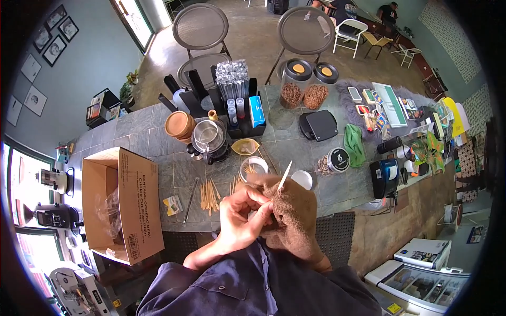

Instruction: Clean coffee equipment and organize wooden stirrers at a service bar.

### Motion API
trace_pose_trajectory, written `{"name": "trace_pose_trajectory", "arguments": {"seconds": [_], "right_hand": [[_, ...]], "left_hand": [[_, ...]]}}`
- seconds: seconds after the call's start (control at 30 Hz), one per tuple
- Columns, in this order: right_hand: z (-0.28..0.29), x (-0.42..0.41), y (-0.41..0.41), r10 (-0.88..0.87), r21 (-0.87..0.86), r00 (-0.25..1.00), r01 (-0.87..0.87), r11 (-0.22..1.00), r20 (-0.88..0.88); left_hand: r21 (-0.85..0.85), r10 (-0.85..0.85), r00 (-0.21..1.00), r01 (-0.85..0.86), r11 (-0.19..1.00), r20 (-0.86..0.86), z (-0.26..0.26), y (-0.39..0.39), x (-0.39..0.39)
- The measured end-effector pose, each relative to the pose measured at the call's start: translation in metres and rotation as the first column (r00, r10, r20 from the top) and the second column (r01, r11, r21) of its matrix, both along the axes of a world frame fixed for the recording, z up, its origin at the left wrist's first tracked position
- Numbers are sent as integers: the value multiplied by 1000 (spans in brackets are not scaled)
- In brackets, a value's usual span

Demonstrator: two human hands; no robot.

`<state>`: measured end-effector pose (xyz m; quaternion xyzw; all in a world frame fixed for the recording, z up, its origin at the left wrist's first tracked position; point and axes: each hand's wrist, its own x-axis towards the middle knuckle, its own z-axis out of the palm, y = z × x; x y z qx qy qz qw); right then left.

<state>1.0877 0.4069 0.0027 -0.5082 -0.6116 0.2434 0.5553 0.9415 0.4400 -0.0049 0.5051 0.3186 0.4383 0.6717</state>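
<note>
My left hand (242, 217) pinches at a brown cloth (294, 209), its thumb and finger beside a pale, flat wooden stick (285, 175) that points up and away. The cloth covers my right hand (300, 221), whose fingers are hidden beneath it. Just beyond my hands stands a clear round container (254, 166) with thin sticks in it. Several wooden sticks (208, 194) lie loose on the tiled counter (178, 215) to the left, near a metal rod (191, 200) and a small packet (172, 205). A white round lid or dish (302, 179) is right of the container.
An open cardboard box (140, 209) stands at the left. Further back are a glass pot (209, 138), wooden cups (180, 124), a black organizer (247, 130) with wrapped straws, a yellow dish (245, 146), jars (293, 85), a black case (318, 125) and a green cloth (354, 145). People sit far off.
</note>
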Motion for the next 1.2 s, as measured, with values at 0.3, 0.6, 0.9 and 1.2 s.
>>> {"name": "trace_pose_trajectory", "arguments": {"seconds": [0.3,0.6,0.9,1.2], "right_hand": [[41,11,21,-120,-192,982,147,970,147],[-8,27,-3,-244,-77,955,234,969,-169],[-41,3,-34,67,-351,826,-309,884,-560],[-20,9,-14,-133,-337,812,-82,938,-568]], "left_hand": [[169,-15,994,34,985,-110,-4,-9,7],[-190,-113,988,131,973,103,5,4,-2],[-340,-240,926,335,879,293,-4,13,-7],[-249,-451,880,475,844,151,-15,6,-26]]}}
